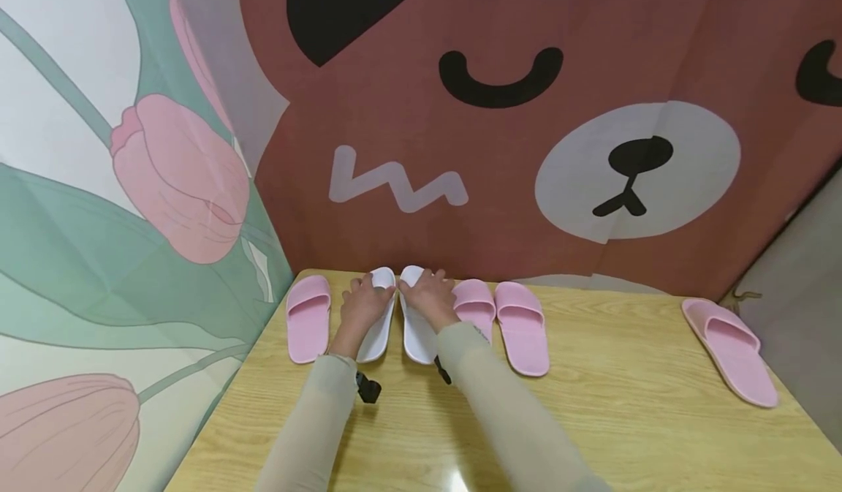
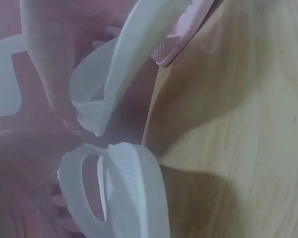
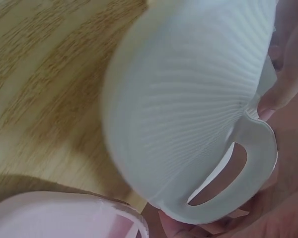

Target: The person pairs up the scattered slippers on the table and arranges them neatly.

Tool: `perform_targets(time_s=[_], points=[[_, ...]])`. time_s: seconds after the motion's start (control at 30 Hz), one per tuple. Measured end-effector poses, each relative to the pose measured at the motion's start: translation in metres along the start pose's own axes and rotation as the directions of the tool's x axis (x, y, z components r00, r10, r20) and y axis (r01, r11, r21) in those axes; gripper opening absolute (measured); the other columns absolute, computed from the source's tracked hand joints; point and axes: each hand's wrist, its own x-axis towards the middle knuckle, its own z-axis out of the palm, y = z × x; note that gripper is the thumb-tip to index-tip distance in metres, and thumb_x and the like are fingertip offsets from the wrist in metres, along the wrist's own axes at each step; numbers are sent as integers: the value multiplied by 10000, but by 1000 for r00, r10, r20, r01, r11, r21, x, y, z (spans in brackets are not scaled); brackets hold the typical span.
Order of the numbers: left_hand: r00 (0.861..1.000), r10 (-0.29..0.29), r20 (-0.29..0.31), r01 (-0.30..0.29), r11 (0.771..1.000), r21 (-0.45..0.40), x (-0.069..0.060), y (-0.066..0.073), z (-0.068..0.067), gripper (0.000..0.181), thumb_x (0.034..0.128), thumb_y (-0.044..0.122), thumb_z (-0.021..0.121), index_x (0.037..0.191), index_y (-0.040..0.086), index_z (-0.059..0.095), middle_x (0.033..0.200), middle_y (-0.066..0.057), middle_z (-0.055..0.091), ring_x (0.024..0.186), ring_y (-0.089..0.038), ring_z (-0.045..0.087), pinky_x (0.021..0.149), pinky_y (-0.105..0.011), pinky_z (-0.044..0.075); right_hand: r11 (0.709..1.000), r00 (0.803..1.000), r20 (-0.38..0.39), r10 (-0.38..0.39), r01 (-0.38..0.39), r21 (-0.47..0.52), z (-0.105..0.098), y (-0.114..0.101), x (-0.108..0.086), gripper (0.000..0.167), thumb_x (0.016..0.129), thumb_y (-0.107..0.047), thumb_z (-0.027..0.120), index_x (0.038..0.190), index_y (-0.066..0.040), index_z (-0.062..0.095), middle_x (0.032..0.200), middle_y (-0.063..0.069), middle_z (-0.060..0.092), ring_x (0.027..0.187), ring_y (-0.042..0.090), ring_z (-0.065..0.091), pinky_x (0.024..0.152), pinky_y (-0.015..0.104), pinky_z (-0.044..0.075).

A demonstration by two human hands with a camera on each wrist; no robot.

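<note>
Two white slippers stand side by side near the back edge of the table, toes toward the wall. My left hand grips the left white slipper over its strap end. The right white slipper is held the same way by my right hand. Both slippers look raised off the wood in the left wrist view, where the left one and the right one cast shadows. Ribbed insole and strap of the right slipper fill the right wrist view. The hands hide most of both straps.
A single pink slipper lies left of my left hand. Right of my right hand are two pink slippers, one partly behind the sleeve, the other beside it. Another pink slipper lies far right. A bear-printed wall borders the table.
</note>
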Motion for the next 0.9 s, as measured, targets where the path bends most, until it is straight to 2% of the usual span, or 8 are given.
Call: perform_targets(time_s=[0.63, 0.9], points=[[1000, -12, 2, 13, 1000, -14, 9, -9, 16, 762, 984, 523, 559, 1528, 23, 376, 1501, -296, 364, 1316, -541, 385, 1018, -652, 403, 999, 999, 13, 31, -31, -5, 9, 1, 6, 804, 950, -602, 557, 1418, 46, 470, 1367, 246, 442, 1237, 456, 464, 932, 552, 487], [1000, -14, 6, 14, 1000, -13, 13, -12, 24, 742, 995, 503, 551, 1525, 13, 380, 1484, -300, 376, 1312, -546, 389, 1020, -661, 396, 998, 999, 29, 42, -41, -53, 18, 5, 11, 834, 948, -626, 548, 1423, 54, 470, 1363, 248, 452, 1209, 453, 491, 915, 520, 503]])
